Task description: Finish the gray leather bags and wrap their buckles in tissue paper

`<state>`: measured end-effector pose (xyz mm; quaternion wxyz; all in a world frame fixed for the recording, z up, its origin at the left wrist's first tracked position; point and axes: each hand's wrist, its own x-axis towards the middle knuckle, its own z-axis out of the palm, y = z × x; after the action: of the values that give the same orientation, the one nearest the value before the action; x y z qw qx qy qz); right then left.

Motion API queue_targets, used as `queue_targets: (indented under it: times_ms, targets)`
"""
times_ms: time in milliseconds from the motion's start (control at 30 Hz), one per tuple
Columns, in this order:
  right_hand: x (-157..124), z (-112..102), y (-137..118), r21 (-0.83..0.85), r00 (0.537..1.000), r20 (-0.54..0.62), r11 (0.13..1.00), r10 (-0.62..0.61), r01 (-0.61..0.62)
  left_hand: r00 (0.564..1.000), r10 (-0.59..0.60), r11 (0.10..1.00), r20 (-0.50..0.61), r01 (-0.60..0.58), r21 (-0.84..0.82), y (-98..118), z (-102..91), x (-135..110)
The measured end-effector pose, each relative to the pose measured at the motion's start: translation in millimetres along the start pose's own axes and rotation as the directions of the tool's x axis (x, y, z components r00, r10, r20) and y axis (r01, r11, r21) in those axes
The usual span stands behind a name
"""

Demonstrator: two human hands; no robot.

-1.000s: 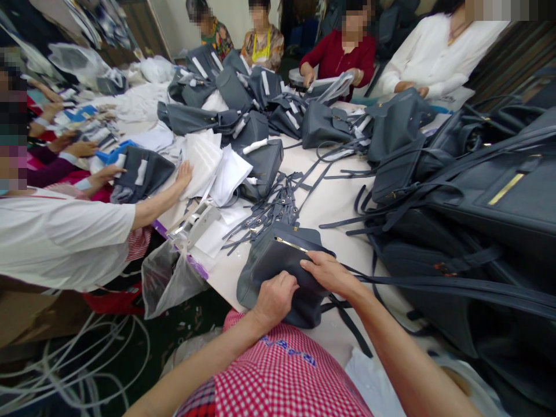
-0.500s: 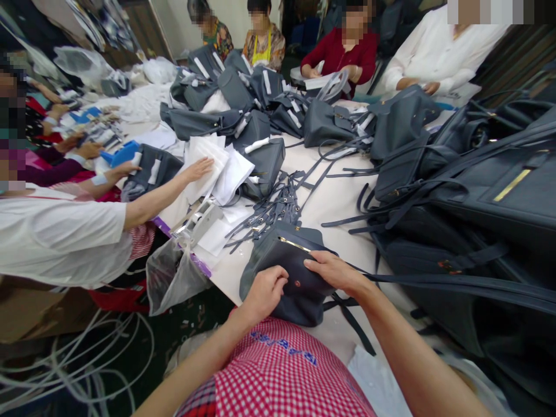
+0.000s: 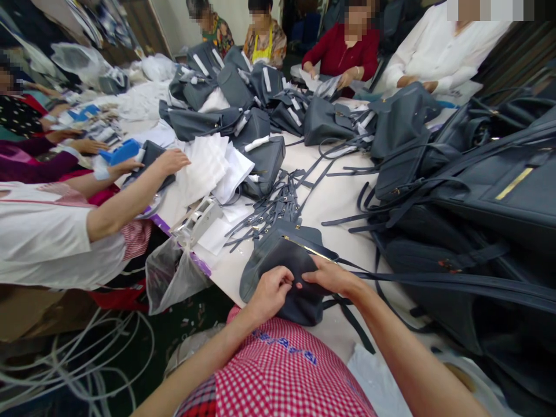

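A dark grey-blue leather bag (image 3: 278, 255) sits at the table edge in front of me, its gold zip showing along the top of the near side. My right hand (image 3: 332, 277) grips the bag's right side, thumb lying on the leather and fingers out of sight behind. On the near side my left hand (image 3: 274, 289) is closed, fingertips pinched just left of a small reddish round spot (image 3: 299, 285). Whatever those fingertips may hold is hidden. Long straps (image 3: 412, 281) run off to the right of the bag.
Straps with buckles (image 3: 278, 202) lie in a heap behind the bag. More dark bags are piled at the right (image 3: 469, 214) and far back (image 3: 243, 87). White sheets (image 3: 204, 168) and a clear plastic bag (image 3: 167, 272) are at the left. Several co-workers sit around the table.
My left hand has shifted slightly right, closer to the round spot, and my right hand a little lower on the bag. A co-worker's arm at the left has drawn back from the white sheets.
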<state>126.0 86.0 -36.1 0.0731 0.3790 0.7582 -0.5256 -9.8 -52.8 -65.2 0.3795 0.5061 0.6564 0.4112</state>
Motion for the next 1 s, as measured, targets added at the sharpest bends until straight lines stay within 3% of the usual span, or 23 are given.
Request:
queue_targets:
  times_ms: [167,333,600,867,933,1000]
  targets:
    - [2,1,5,0.037,1.0,-0.009,0.999,-0.027,0.027,1.0,-0.018,1.0,-0.019,0.019,0.018,4,4.3,1]
    - [2,3,4,0.064,0.999,-0.011,0.997,-0.037,0.038,0.998,-0.006,0.99,-0.068,0.016,0.142,5,8.9,2]
    - [1,3,1,0.029,0.999,-0.041,0.999,-0.031,0.032,1.0,0.013,0.916,-0.016,-0.005,0.4,1,14.7,2]
    - [0,4,0,-0.031,0.997,-0.064,0.999,-0.034,0.032,0.996,0.068,0.854,0.055,-0.086,0.513,0,17.3,1]
    - [2,4,0,-0.062,0.996,-0.082,0.997,-0.044,0.039,0.988,0.103,0.826,0.118,-0.151,0.544,4,21.6,-4]
    - [4,3,-1,-0.103,0.993,-0.109,0.994,-0.052,0.041,0.934,0.171,0.819,0.314,-0.312,0.482,10,23.6,-10]
